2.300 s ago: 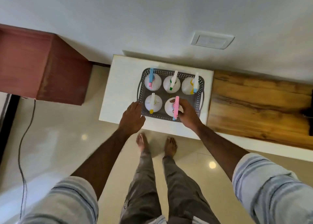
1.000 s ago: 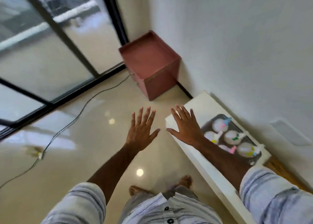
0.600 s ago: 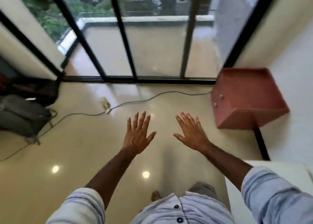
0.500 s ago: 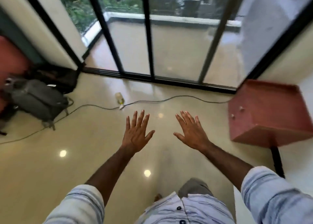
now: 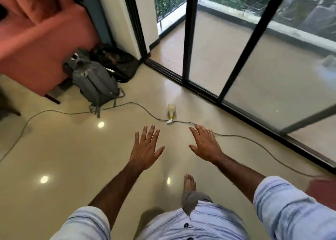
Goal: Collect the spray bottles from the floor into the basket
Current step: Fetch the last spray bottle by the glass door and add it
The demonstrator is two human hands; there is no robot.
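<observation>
Spray bottle [image 5: 171,110]: one, lying on its side on the shiny floor [image 5: 69,149], well in front of both hands. White body with a yellow part near the head. White nozzle end pointing this way, touching or just over the thin cable [image 5: 138,106] that runs across the floor. Close to the black track of the glass doors [image 5: 254,61], a bit apart from it.

Left hand [image 5: 146,149]: held out flat, palm down, fingers spread wide, holding nothing. Up in the air above the floor, not touching anything.

Right hand [image 5: 205,144]: also flat and wide open, fingers spread, holding nothing. Nearer to the cable than the left hand, fingertips just short of it in the picture. Both hands apart from each other, with bare floor showing between them.

Striped light blue sleeves [image 5: 291,209] rolled up on both arms. One bare foot [image 5: 189,182] on the floor below the right hand.

Grey backpack [image 5: 96,87] on the floor far to the left, leaning by a black bag [image 5: 118,61] in the corner. Big orange-pink piece of furniture [image 5: 36,39] in the top left, blurry. Round bright spots of light on the floor. Green plants and a balcony past the glass.

No basket to be seen.
</observation>
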